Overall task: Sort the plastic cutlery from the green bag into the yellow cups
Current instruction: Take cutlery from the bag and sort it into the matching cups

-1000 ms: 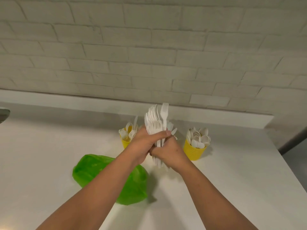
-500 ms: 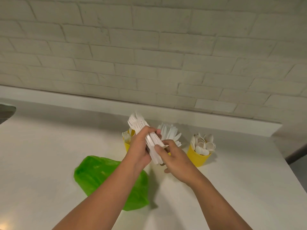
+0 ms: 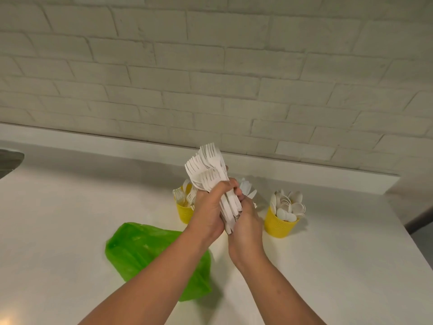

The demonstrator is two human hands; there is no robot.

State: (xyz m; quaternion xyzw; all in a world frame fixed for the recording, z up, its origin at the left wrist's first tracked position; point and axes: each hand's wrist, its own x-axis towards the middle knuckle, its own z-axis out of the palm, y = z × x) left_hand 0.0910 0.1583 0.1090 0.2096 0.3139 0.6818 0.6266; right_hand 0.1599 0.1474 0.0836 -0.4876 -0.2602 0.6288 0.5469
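Both hands are wrapped round one bundle of white plastic forks [image 3: 207, 170], held upright above the white desk [image 3: 70, 231]. The left hand [image 3: 208, 207] grips the handles from the left with its fingers curled over the front. The right hand [image 3: 246, 221] closes on the lower ends from the right, touching the left. The tines fan out above the left hand's knuckles. Behind the hands stands the yellow plastic cup holding a few forks [image 3: 184, 211], partly hidden by the left hand, and the yellow plastic cup full of white spoons [image 3: 280, 225] stands apart to the right. White knife blades [image 3: 247, 188] show just behind the right hand, their cup hidden. The crumpled green plastic bag [image 3: 150, 254] lies on the desk beneath the left forearm. The bundle looks loosely stacked and slick, so easing the grip could let forks slide out and scatter. The fork cup seems light for so many. Pushing them in at a slant could tip it, or a stray fork could land among the knives.
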